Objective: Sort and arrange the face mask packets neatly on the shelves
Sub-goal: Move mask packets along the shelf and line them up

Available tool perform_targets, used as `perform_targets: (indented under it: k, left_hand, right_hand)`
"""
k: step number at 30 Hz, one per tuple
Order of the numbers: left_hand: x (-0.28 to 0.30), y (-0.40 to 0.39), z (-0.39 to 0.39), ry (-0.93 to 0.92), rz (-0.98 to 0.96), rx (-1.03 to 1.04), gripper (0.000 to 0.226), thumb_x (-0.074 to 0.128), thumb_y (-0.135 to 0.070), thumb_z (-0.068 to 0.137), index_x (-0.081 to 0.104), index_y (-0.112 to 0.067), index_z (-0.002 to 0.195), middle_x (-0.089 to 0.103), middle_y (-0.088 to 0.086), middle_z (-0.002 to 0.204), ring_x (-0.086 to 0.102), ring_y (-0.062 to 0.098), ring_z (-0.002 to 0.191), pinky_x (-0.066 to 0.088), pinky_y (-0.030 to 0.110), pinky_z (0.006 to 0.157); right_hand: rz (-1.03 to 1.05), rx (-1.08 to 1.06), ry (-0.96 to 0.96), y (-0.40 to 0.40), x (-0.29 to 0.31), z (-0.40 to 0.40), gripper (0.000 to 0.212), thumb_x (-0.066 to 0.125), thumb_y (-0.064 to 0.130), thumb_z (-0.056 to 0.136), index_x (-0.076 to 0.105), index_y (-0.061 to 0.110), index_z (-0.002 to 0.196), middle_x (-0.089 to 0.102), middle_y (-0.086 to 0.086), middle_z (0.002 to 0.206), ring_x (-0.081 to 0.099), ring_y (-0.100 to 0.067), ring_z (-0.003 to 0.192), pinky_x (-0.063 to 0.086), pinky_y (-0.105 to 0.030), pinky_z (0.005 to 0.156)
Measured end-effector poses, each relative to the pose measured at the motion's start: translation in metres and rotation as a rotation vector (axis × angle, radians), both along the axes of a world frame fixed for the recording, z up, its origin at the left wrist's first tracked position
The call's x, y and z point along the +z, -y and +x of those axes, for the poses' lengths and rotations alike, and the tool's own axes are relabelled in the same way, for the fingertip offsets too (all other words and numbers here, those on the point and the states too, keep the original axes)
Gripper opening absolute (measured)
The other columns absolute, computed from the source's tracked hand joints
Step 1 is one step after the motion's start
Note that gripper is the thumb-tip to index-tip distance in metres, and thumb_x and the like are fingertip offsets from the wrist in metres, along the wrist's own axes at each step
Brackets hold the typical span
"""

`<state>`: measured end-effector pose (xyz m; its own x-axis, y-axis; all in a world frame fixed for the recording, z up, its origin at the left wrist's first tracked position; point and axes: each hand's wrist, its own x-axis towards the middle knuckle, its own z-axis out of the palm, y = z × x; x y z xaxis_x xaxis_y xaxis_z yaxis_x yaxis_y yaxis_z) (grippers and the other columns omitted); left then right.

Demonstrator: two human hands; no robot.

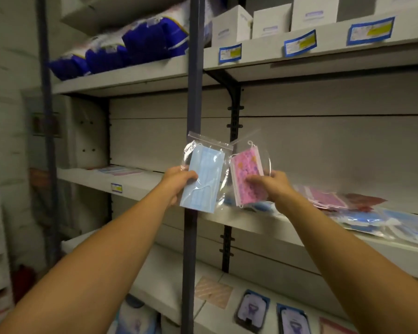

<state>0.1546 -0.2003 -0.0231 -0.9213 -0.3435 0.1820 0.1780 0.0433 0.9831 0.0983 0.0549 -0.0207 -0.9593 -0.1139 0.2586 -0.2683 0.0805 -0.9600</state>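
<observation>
My left hand grips a clear zip packet of light blue face masks, held upright in front of the dark shelf post. Beside it my right hand grips a clear packet of pink patterned masks, also upright, above the middle shelf. On that shelf to the right lies a loose heap of pink packets, dark red packets and blue packets. A few flat packets lie on the left bay's shelf.
A dark vertical post splits the two shelf bays. The top shelf carries blue bags on the left and white boxes on the right. The lower shelf holds dark-framed packets and a peach packet.
</observation>
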Motion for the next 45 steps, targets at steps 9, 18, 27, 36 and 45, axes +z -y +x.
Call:
perform_targets:
  k: [9,18,27,36,45]
  left_hand:
    - [-0.015,0.096,0.031,-0.028,-0.015,0.151,0.029,0.073,-0.007,0.085,0.066,-0.011,0.113,0.071,0.01,0.11,0.069,0.029,0.098,0.06,0.045,0.086]
    - [-0.015,0.218,0.055,-0.027,-0.024,0.253,0.029,0.074,-0.006,0.087,0.064,-0.017,0.111,0.068,0.006,0.114,0.067,0.028,0.103,0.059,0.048,0.09]
    - [-0.012,0.328,0.066,-0.06,-0.058,0.346,0.029,0.075,-0.008,0.087,0.066,-0.014,0.115,0.068,0.005,0.116,0.067,0.028,0.105,0.059,0.045,0.088]
    - [-0.018,0.395,0.045,-0.035,-0.095,0.363,0.029,0.075,-0.013,0.089,0.065,-0.014,0.116,0.067,0.004,0.114,0.065,0.028,0.105,0.056,0.051,0.094]
    - [-0.015,0.449,-0.023,-0.08,-0.06,0.316,0.029,0.072,-0.008,0.09,0.062,-0.017,0.116,0.066,-0.002,0.103,0.066,0.019,0.093,0.055,0.033,0.07]
  right_hand:
    - [0.114,0.15,-0.051,0.102,-0.001,0.01,0.031,0.08,0.016,0.083,0.068,0.007,0.11,0.074,-0.01,0.102,0.074,-0.024,0.087,0.061,-0.034,0.072]
    - [0.161,0.171,-0.117,0.23,-0.005,0.019,0.013,0.081,0.014,0.082,0.074,0.011,0.092,0.072,-0.005,0.098,0.07,-0.022,0.092,0.057,-0.029,0.064]
    - [0.09,0.111,-0.048,0.333,-0.008,0.0,0.015,0.08,0.01,0.085,0.068,0.015,0.092,0.072,-0.006,0.1,0.071,-0.024,0.092,0.059,-0.036,0.074]
    - [-0.055,0.058,-0.057,0.386,-0.016,-0.028,0.046,0.081,0.007,0.081,0.065,0.01,0.124,0.071,-0.004,0.114,0.069,-0.024,0.101,0.058,-0.038,0.084]
    - [-0.121,0.049,-0.102,0.44,-0.009,-0.093,0.027,0.081,0.006,0.082,0.07,0.012,0.105,0.073,0.0,0.093,0.07,-0.01,0.077,0.057,-0.025,0.059]
